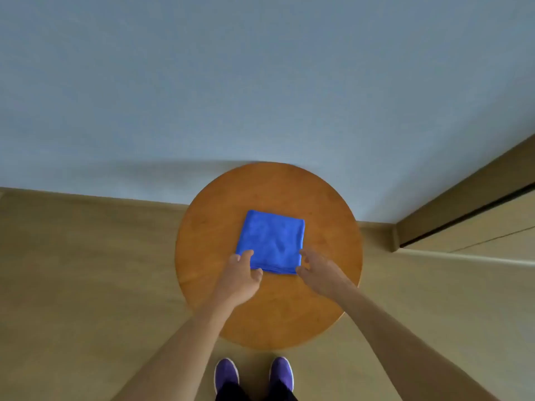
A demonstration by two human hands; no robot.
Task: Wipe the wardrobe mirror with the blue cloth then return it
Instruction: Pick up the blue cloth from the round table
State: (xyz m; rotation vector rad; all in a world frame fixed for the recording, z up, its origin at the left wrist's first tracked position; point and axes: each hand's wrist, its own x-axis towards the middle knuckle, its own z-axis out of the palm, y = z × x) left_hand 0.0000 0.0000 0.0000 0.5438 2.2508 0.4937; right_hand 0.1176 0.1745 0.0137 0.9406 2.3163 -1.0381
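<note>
Noted left hand (238, 274) with fingers (246, 254) curled onto the near-left corner of the blue cloth (272, 241), thumb pressed in at the near edge: a pinch on that corner. Logged right hand (317, 269) at the near-right corner, fingers (305, 253) apart and loosely bent, tips against the cloth's right edge, thumb close by the near edge. Unable to tell grip from mere touch on that side.

Found the cloth folded into a flat square, layers showing along the near edge, lying about the middle of a round wooden desk (202, 227).

Recorded both bare forearms reaching in from the lower frame, left over the desk's near-left rim, right over its near-right rim.

Spotted two purple shoes (282, 371) on the floor (86, 270) just short of the desk's near rim, toes toward it.

Marked pale wood-tone floor on either side and a plain blue-grey wall (260, 82) behind, with the desk's far rim against it or very near; cannot tell which.

Saw at far right a tan panel (477, 198) with a dark slot along it, meeting the wall at the corner.
</note>
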